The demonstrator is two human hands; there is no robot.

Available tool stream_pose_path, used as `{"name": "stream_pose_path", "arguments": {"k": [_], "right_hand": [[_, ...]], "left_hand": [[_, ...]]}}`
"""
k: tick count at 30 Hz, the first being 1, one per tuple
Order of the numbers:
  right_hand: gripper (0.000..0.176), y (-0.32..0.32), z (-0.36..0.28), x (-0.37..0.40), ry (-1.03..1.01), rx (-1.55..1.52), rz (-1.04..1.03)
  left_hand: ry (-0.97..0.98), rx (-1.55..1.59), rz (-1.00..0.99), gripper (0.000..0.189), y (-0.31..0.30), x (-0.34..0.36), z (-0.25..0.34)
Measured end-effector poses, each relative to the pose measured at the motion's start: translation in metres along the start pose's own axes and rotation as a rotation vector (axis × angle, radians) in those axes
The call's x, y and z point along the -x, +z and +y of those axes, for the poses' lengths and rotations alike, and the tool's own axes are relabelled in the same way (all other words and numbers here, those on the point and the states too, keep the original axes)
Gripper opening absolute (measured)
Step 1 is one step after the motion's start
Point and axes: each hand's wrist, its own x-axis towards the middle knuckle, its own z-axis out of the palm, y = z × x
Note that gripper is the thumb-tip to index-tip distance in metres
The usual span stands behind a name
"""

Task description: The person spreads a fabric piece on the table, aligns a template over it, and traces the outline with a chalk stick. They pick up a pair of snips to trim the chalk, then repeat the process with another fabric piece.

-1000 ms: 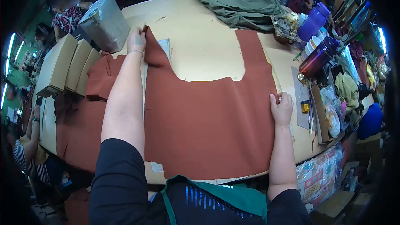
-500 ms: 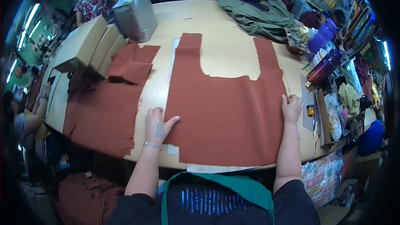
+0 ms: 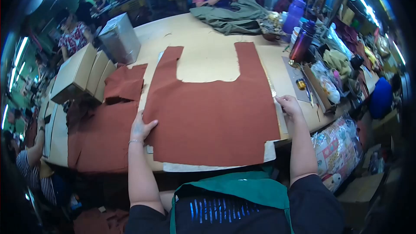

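Observation:
A rust-brown cloth panel [image 3: 212, 117] with a deep U-shaped cutout lies flat in front of me, its two straps pointing away. Under it, a white sheet [image 3: 195, 167] shows along the near edge and at the lower corners. My left hand [image 3: 141, 128] rests at the panel's left edge, fingers stretched and thumb apart over the cloth. At the right edge, my right hand [image 3: 289, 106] has thumb and forefinger closed on the panel's border; the exact layers between them are hidden. More rust-brown cloth [image 3: 104, 134] lies left of my left hand.
Cardboard boxes [image 3: 73, 73] and a silver-wrapped box [image 3: 120, 39] stand at left. Across the table [image 3: 164, 28], a person handles green cloth [image 3: 229, 15]. Bottles [image 3: 303, 41], a small yellow jar [image 3: 300, 83], pens and bagged items line the right side. Another person's arm is at far left.
The view has shifted. The panel's right side looks smoother, and its lower right notch now shows with white sheet beneath. My right hand has closed at the edge; my left is nearer the other cloth.

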Motion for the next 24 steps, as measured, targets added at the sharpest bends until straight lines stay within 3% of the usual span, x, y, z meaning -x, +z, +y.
{"name": "stream_pose_path", "arguments": {"k": [1, 2, 5, 8, 11, 12, 15, 17, 19, 22, 24], "right_hand": [[0.028, 0.0, -0.01, 0.014, 0.094, -0.17, -0.086], [0.02, 0.0, -0.023, 0.031, 0.098, -0.297, -0.098], [0.016, 0.007, -0.02, 0.05, 0.056, -0.772, -0.25], [0.019, 0.014, -0.022, 0.063, 0.113, -0.878, -0.303], [0.024, 0.007, -0.011, 0.041, -0.037, -0.8, -0.369], [0.023, -0.003, -0.016, 0.034, -0.107, -0.75, -0.358], [0.023, -0.037, -0.034, 0.011, -0.353, -0.53, -0.165], [0.022, -0.057, -0.048, 0.007, -0.366, -0.71, -0.225], [0.024, -0.075, -0.058, 0.01, -0.428, -0.788, -0.143], [0.025, -0.085, -0.055, 0.004, -0.578, -0.75, 0.086], [0.023, -0.079, -0.052, 0.009, -0.634, -0.699, 0.228]], "left_hand": [[0.059, -0.083, 0.042, 0.068, -0.001, 0.002, -0.01], [0.045, -0.045, 0.02, 0.069, -0.003, 0.007, -0.008], [0.012, 0.074, -0.025, 0.07, -0.016, 0.021, -0.001], [0.065, 0.211, -0.011, 0.068, -0.021, 0.035, 0.005], [0.104, -0.035, 0.121, 0.068, -0.025, 0.046, -0.007], [0.035, -0.214, 0.118, 0.067, -0.031, 0.053, 0.002], [0.024, -0.239, 0.183, 0.067, -0.03, 0.063, 0.001], [0.067, -0.285, 0.248, 0.066, -0.027, 0.066, -0.002], [0.06, -0.32, 0.308, 0.066, -0.023, 0.068, -0.006], [0.004, -0.444, 0.38, 0.066, -0.012, 0.067, 0.009], [0.003, -0.653, 0.416, 0.066, 0.007, 0.073, 0.063]]}}
